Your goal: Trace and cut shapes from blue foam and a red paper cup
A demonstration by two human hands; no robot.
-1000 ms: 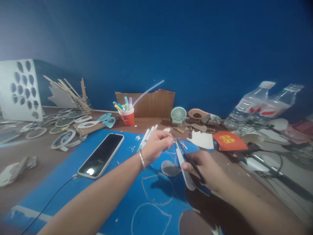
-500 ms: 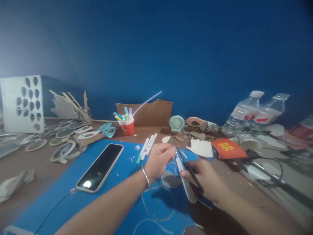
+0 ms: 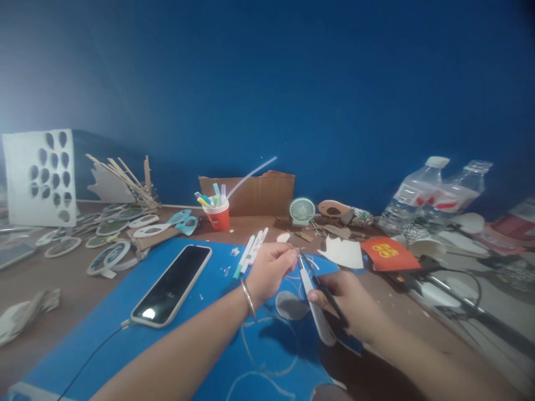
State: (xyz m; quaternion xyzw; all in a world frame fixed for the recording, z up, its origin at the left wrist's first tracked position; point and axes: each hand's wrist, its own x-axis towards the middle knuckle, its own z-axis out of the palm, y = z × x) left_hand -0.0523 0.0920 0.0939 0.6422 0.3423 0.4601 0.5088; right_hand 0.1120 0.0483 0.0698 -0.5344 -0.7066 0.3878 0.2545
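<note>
My left hand (image 3: 273, 268), with a silver bangle at the wrist, is closed in a pinch at the metal tip of a hand tool; what lies between its fingertips is hidden. My right hand (image 3: 350, 301) grips that two-handled tool (image 3: 316, 312), which has one long white handle and one dark one, slightly spread. Beneath them lies a blue sheet (image 3: 217, 340) with pale curved outlines drawn on it. A grey-white rounded piece (image 3: 291, 306) rests on the sheet under the tool.
On the sheet's left lies a phone (image 3: 172, 285) with a cable; capped pens (image 3: 252, 250) lie beyond my left hand. Behind stand a red cup (image 3: 219, 217) of markers, a small fan (image 3: 302, 211) and cardboard (image 3: 259, 192). Plastic bottles (image 3: 418, 189) and a red packet (image 3: 389, 254) are rightward.
The view has shifted very slightly. Both hands keep nearly the same place and grip, with the tool's tip still at the left fingertips.
</note>
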